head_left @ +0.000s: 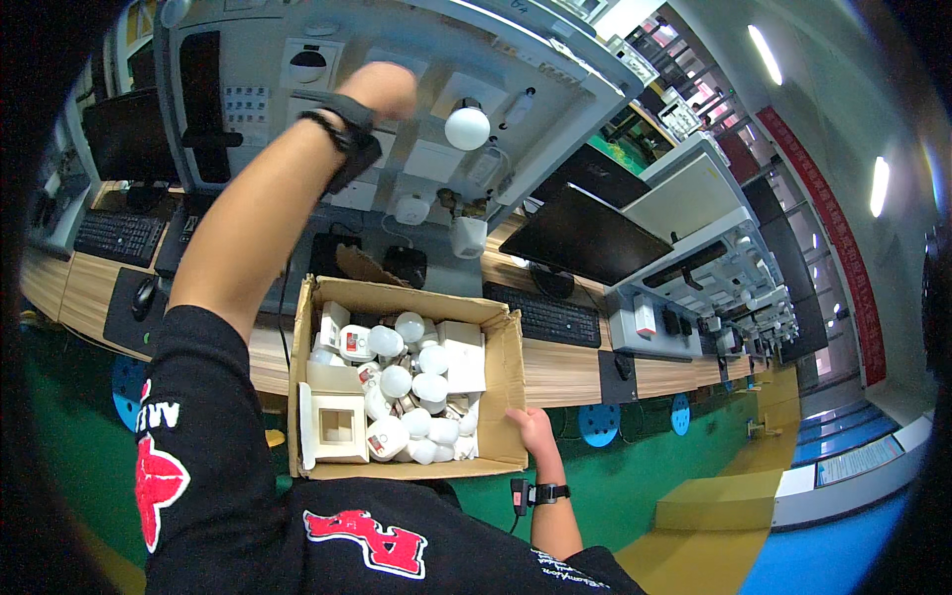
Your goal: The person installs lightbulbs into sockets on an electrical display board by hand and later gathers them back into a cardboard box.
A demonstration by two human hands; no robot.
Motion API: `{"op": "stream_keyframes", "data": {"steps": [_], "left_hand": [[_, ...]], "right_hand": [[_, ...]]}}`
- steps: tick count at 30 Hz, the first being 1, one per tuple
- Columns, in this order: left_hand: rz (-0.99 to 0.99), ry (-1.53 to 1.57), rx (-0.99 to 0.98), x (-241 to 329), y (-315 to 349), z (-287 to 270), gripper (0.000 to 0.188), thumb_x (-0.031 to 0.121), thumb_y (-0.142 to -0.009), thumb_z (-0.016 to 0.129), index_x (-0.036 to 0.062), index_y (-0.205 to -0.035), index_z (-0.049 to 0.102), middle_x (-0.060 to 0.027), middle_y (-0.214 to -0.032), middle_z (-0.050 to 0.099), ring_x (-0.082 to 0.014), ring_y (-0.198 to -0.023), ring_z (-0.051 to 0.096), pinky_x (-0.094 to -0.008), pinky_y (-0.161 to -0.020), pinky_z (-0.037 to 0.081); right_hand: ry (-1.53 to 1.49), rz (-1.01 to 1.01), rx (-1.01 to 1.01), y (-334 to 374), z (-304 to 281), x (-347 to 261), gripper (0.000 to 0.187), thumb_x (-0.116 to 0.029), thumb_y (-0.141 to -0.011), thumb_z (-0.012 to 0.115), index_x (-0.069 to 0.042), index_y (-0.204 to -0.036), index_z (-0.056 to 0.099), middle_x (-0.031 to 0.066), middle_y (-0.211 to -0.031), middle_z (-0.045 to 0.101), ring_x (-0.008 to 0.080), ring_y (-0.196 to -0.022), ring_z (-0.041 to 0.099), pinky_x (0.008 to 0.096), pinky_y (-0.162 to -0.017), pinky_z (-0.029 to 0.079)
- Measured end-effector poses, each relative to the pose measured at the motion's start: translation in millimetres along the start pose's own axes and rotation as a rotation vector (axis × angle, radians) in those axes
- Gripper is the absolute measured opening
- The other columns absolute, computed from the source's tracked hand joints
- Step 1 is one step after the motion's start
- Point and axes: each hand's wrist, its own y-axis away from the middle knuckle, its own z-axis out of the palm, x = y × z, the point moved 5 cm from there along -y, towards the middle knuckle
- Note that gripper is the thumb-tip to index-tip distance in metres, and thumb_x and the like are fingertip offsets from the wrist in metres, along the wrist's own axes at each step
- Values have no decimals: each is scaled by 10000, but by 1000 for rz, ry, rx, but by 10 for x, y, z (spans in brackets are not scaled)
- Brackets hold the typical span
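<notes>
My left hand (pixel 385 91) is raised to the grey upright panel (pixel 397 164), left of a white light bulb (pixel 467 128) mounted there. Its fingers are hidden from this view, so what they hold, if anything, does not show. Against my body rests an open cardboard box (pixel 504 382). My right hand (pixel 536 431) grips its right side near the front corner. Inside lie several white bulbs (pixel 396 381), small white devices and an open white carton (pixel 339 424) with a square cutout.
Behind the box runs a wooden desk (pixel 560 379) with a black keyboard (pixel 545 315), a monitor (pixel 585 238) and a mouse (pixel 622 366). Another keyboard (pixel 121 235) and mouse (pixel 145 296) lie on the left. Blue round stools (pixel 599 424) stand under the desk edge.
</notes>
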Motion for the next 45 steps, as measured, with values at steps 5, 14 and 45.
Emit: {"op": "stream_keyframes", "data": {"steps": [5,14,45], "left_hand": [[-166,672,135,-6,432,-94,417,220,-792,550,56,-1175,573,-176,-805,627,-229,-603,625,-354,-496,546],[-217,1528,-9,-109,457,158,467,302,-826,631,47,-1192,496,-86,-929,554,-211,-765,592,-344,-618,559],[-367,2057,175,-129,505,390,391,294,-810,712,41,-1050,536,-79,-910,558,-173,-719,611,-246,-538,541]], "right_hand": [[128,-73,54,121,-46,-248,364,-289,-818,606,62,-891,672,121,-785,693,163,-681,636,304,-645,489],[-82,38,16,114,-113,-66,359,-296,-829,599,46,-900,680,102,-787,694,169,-700,640,313,-657,491],[123,-4,-18,121,-126,-222,382,-311,-820,594,48,-926,674,161,-798,689,201,-705,637,329,-668,479]]}}
